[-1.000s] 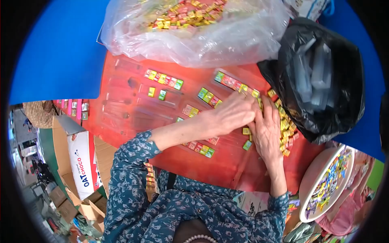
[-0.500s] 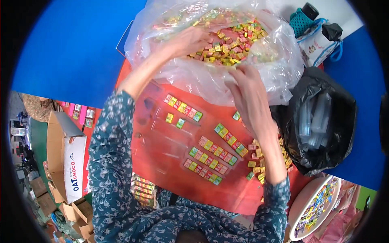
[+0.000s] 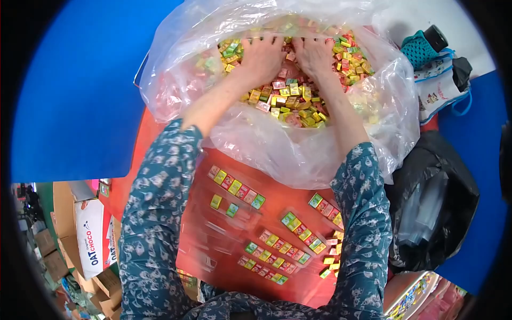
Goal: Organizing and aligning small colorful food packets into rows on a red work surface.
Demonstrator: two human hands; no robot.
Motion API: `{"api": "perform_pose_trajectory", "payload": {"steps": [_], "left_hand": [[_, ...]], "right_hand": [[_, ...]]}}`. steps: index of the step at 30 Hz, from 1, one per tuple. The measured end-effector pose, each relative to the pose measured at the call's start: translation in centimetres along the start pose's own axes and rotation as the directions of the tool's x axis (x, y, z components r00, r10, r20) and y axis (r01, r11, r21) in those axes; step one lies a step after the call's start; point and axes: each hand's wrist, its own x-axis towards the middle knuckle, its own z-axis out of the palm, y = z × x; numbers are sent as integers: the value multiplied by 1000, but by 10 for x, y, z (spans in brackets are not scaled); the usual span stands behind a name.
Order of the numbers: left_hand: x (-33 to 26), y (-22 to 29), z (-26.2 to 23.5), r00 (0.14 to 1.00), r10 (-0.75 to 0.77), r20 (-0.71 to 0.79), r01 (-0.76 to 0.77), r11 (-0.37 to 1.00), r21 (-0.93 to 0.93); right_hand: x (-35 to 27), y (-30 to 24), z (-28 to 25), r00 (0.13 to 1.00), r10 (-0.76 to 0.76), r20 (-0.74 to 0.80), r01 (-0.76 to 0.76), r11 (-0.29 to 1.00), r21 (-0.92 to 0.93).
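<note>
A large clear plastic bag (image 3: 266, 157) lies open at the far side of the red table, full of small wrapped sweets (image 3: 298, 98) in yellow, red, pink and green. Both hands are inside its mouth. My left hand (image 3: 261, 61) rests on the heap, fingers spread forward, tips reaching among the sweets. Close beside it, my right hand (image 3: 316, 57) lies palm down with fingers apart, also on the heap. Neither hand visibly grips a piece. Nearer me, clear plastic trays (image 3: 242, 221) hold rows of sweets (image 3: 234, 185); one has only two pieces in it.
Loose sweets (image 3: 330, 260) are piled by my right forearm. Right of the table sits a black bag (image 3: 434, 144) with clear plastic trays inside. A bottle in a teal net (image 3: 418, 49) and a white drawstring bag (image 3: 434, 98) stand far right. An open carton (image 3: 88, 234) is at left.
Both hands have moved forward and closer together, onto the sweets inside the bag. My right hand was over the bag's near edge before. The view has shifted, so the table appears lower.
</note>
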Motion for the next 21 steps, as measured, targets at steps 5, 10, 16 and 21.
{"api": "perform_pose_trajectory", "payload": {"steps": [5, 10, 16, 21], "left_hand": [[5, 17, 23, 992, -129, -14, 119, 948, -294], [11, 31, 14, 904, -423, 59, 396, 781, -483], [27, 45, 12, 662, -710, 240, 688, 450, -569], [7, -7, 36, 553, -779, 295, 561, 87, -823]], "right_hand": [[3, -29, 5, 935, 288, 207, -345, 875, 340], [13, -35, -9, 837, 455, 304, -547, 710, 443], [5, -31, -5, 676, 669, 310, -721, 513, 466], [39, -88, -38, 725, 611, 316, -648, 453, 612]]}}
